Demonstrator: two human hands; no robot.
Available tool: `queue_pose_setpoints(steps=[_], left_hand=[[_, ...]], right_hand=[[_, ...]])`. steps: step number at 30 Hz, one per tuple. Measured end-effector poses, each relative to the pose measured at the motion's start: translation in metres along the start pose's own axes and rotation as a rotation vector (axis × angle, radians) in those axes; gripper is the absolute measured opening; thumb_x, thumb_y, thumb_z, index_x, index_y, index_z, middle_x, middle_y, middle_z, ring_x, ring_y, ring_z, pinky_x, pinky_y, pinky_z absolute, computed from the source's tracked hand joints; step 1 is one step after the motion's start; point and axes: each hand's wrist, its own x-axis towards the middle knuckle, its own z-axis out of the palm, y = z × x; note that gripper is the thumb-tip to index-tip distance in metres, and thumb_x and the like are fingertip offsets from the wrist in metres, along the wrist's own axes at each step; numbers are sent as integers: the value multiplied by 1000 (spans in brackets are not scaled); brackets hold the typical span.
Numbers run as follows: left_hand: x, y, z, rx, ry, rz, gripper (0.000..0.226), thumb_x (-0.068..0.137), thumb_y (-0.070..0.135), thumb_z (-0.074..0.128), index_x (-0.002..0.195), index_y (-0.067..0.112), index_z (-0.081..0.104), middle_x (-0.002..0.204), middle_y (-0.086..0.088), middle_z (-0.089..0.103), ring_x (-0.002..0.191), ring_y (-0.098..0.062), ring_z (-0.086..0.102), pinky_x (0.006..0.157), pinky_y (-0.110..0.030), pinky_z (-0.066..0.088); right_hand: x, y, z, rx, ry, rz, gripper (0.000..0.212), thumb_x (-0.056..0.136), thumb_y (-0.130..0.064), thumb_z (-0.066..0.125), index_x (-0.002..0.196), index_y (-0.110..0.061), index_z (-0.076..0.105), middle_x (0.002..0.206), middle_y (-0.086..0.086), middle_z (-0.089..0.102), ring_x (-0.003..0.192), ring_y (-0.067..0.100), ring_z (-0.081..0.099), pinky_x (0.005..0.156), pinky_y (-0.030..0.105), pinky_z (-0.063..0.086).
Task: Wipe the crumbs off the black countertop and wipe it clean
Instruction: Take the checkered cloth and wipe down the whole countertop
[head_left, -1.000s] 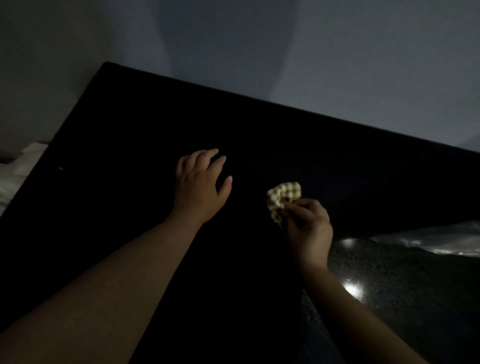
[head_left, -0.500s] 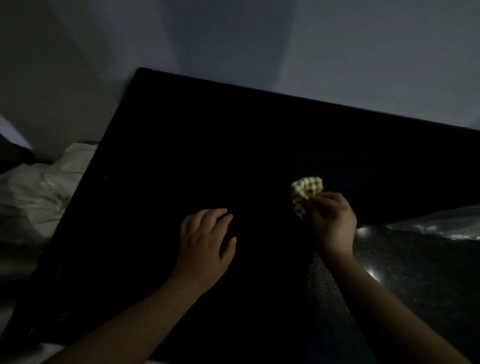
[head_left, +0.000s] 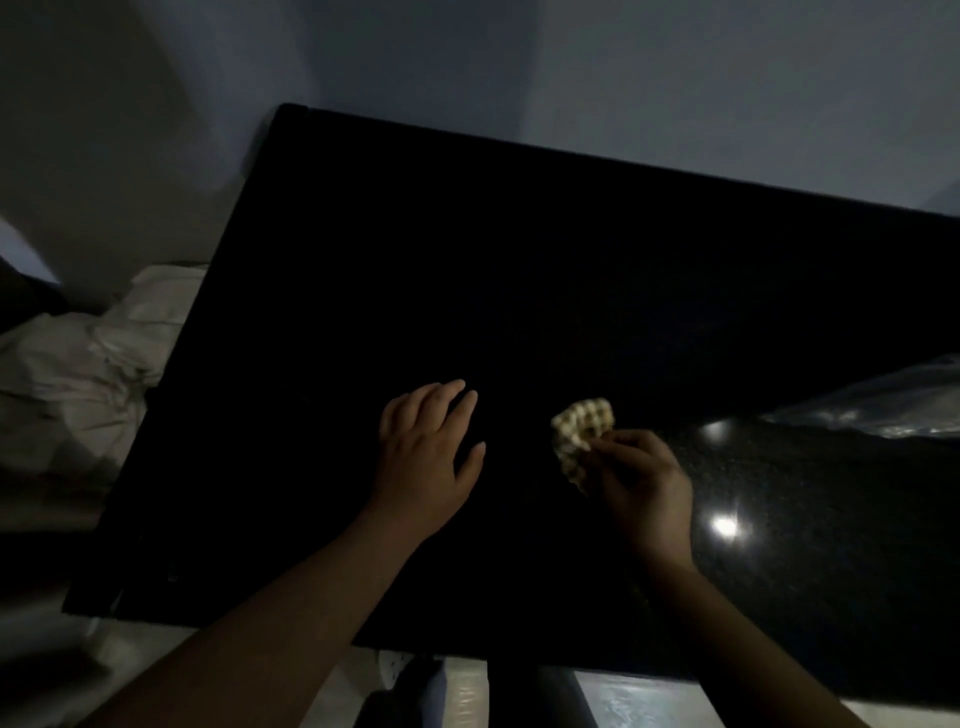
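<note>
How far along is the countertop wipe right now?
Done: hard to judge, because the countertop is too dark to show crumbs or wiped patches. In hand: the right hand pinches a bunched checked cloth over the counter, and the left hand lies flat beside it. Left: probably most of the wiping, since no area looks finished.

We see only our own two arms and hands, all in dim light. Our left forearm (head_left: 291, 613) is bare from the wrist down to the lower edge of the view, and our right forearm (head_left: 737, 639) is bare likewise. On our left hand (head_left: 426, 457) the fingers (head_left: 441, 410) end in short, pale nails. Our right hand (head_left: 644, 488) sits in deeper shadow, its finer details hard to make out.
</note>
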Motion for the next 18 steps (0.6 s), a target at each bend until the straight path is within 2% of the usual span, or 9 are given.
queue_pose_setpoints(steps=[4, 7, 9, 12, 15, 18], left_hand=[[-1, -1, -3, -15, -25, 10, 64, 89, 52, 29, 139, 16, 46, 145, -3, 41, 132, -23, 32, 110, -47, 24], [-1, 0, -3, -14, -26, 5, 64, 89, 52, 30, 140, 17, 44, 147, -2, 38, 134, -23, 29, 111, -47, 22], [0, 0, -2, 3, -40, -2, 62, 89, 51, 33, 140, 17, 44, 147, -2, 37, 135, -23, 29, 111, -47, 22], [0, 1, -5, 20, -46, 14, 59, 92, 50, 38, 141, 18, 42, 147, -2, 36, 135, -25, 29, 111, -46, 21], [1, 3, -11, 34, -97, 13, 56, 96, 45, 43, 145, 20, 35, 152, 1, 28, 139, -21, 19, 115, -42, 15], [-15, 9, -20, -24, -67, 53, 50, 95, 41, 45, 138, 15, 46, 145, -3, 40, 133, -25, 32, 112, -44, 26]], right_hand=[[9, 8, -4, -91, 110, 61, 20, 82, -13, 74, 102, -12, 75, 103, -6, 59, 100, 21, 60, 85, 33, 50], [-9, 9, 4, -122, 132, 46, 20, 79, -10, 75, 99, -13, 76, 100, -3, 60, 96, 22, 59, 83, 29, 47], [-34, 7, 9, -114, 104, 13, 23, 76, -7, 78, 98, -15, 76, 97, -6, 59, 94, 17, 57, 86, 26, 46], [-81, 2, 12, -123, 52, -18, 32, 70, -7, 82, 99, -20, 76, 97, -10, 57, 93, 6, 50, 87, 12, 40], [-101, -7, 9, -79, 6, 5, 33, 70, -8, 83, 99, -23, 76, 95, -12, 58, 91, 5, 53, 81, 20, 47], [-91, -9, -1, -41, 37, 12, 27, 76, -4, 78, 99, -18, 76, 97, -7, 61, 92, 15, 59, 79, 32, 52]])
